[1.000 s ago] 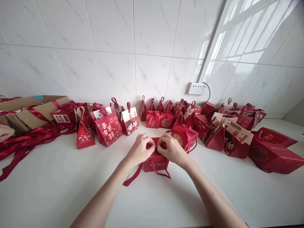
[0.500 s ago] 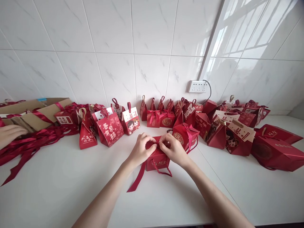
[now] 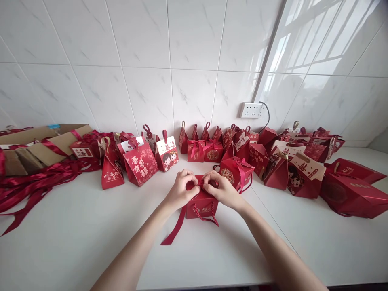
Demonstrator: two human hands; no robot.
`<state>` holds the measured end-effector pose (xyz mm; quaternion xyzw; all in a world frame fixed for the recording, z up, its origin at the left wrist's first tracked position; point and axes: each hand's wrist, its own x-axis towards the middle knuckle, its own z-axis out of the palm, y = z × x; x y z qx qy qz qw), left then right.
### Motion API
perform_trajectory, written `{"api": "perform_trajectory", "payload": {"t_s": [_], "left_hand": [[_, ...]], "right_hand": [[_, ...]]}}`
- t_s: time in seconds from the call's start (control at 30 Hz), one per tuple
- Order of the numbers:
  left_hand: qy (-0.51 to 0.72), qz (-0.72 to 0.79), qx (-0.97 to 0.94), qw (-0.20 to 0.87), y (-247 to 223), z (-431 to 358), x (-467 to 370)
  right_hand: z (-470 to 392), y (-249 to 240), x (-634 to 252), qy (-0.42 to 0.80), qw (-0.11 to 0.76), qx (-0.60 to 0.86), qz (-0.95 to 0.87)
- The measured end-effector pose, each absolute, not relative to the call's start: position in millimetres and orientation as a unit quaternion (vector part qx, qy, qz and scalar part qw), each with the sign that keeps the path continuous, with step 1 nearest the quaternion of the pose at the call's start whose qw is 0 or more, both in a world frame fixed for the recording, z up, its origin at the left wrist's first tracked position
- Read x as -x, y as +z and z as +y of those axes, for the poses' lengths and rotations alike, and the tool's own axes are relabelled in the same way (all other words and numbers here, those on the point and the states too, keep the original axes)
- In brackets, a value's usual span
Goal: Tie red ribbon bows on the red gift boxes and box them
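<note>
A red gift box (image 3: 202, 211) stands on the white table in front of me, its twisted cord handle (image 3: 209, 220) hanging down the near side. Over its top, my left hand (image 3: 184, 188) and my right hand (image 3: 218, 186) pinch a dark red satin ribbon (image 3: 176, 228), fingertips close together. One ribbon tail trails down to the table at the left; the part between my fingers is mostly hidden. Just behind my right hand sits another red box (image 3: 237, 173) with a ribbon bow on it.
Several red and white gift boxes (image 3: 141, 165) line the back of the table. More red boxes (image 3: 356, 192) stand at the right. At the left are an open cardboard carton (image 3: 60, 137) and a heap of red ribbons (image 3: 45, 182). A power strip (image 3: 254, 110) is on the tiled wall.
Another person's hand at the far left, by the carton, has gone out of view. My hands stay almost in place over the box, and the ribbon tail has shifted slightly.
</note>
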<state>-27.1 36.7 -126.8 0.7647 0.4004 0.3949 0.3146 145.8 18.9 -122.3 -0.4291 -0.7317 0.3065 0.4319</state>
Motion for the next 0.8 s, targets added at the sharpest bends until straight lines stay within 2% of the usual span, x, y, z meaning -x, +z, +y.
{"api": "perform_trajectory", "payload": {"t_s": [0.13,0.3,0.43,0.63,0.8], "left_hand": [[0.425,0.387,-0.755,0.314,-129.1,37.0,26.4],[0.414,0.402,-0.749,0.326,-126.2,35.3,25.7],[0.407,0.398,-0.750,0.337,-124.9,35.8,25.8],[0.417,0.379,-0.715,0.413,-122.8,37.7,31.0],[0.413,0.369,-0.715,0.428,-122.2,37.5,32.8]], "right_hand": [[17.0,-121.9,-144.6,0.297,0.433,0.441,-0.728],[17.9,-123.0,-144.4,0.371,0.446,0.429,-0.692],[20.0,-124.1,-147.8,0.386,0.445,0.414,-0.694],[20.0,-124.6,-152.9,0.391,0.441,0.399,-0.703],[20.2,-126.6,-150.3,0.387,0.452,0.400,-0.697]]}}
